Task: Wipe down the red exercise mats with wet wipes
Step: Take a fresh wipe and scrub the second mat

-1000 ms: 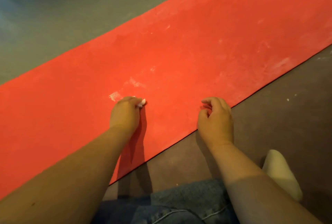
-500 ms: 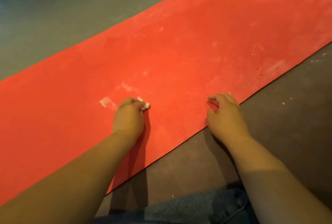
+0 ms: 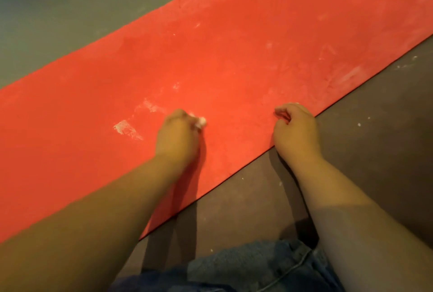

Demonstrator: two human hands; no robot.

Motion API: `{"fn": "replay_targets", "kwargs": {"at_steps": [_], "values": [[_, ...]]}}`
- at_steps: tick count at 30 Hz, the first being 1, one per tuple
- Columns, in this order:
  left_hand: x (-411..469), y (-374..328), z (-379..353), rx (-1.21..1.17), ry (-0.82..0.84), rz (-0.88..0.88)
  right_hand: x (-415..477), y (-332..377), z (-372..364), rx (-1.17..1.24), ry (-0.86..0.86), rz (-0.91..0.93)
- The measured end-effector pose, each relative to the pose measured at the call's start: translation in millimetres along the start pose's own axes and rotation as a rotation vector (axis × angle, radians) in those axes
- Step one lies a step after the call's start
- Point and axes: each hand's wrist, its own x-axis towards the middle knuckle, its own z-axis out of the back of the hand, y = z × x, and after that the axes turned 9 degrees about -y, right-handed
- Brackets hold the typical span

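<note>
1. My left hand is on the red mat, a little in from its near edge. The fingers are curled tight round a small wad of wet wipe, and only a white nub pokes out on the thumb side. I bunch it like that so the pressure lands on one spot.
2. My right hand sits on the mat's near edge, knuckles up and fingers tucked under. I judge it's there to pin the mat so it won't slide as I scrub. A pale speck shows at the fingertips, but I cannot tell whether that hand holds anything.
3. The mat is a long flat strip running diagonally away from me, thin with a dark line along its edge. Its surface looks matte and slightly mottled.
4. On the mat just left of my left hand is a chalky white smear, flaky and ragged, with fainter streaks beyond it. Further up the mat are dusty pale patches.
5. Off the mat's near edge is grey-brown floor with white crumbs, and my jeans.
</note>
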Motion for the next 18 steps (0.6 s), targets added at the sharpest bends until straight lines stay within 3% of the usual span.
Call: {"fn": "replay_targets", "kwargs": {"at_steps": [4, 6, 8, 11, 13, 18], "values": [[-79, -30, 20, -0.264, 0.186, -0.46, -10, 3, -14, -0.164, -0.066, 0.044], [-63, -20, 21, -0.209, 0.235, -0.655, -14, 4, -18, -0.212, -0.053, 0.06], [-24, -11, 16, -0.119, 0.153, -0.547, -15, 2, -19, -0.221, -0.034, 0.07], [27, -1, 3, -0.079, -0.041, -0.061, -15, 0, -22, -0.223, -0.035, 0.085], [20, -15, -4, -0.047, -0.033, -0.003, -12, 2, -24, -0.218, -0.051, 0.092], [-59, -32, 9, -0.238, 0.217, -0.66, 15, -10, -6, -0.15, 0.06, 0.273]]}}
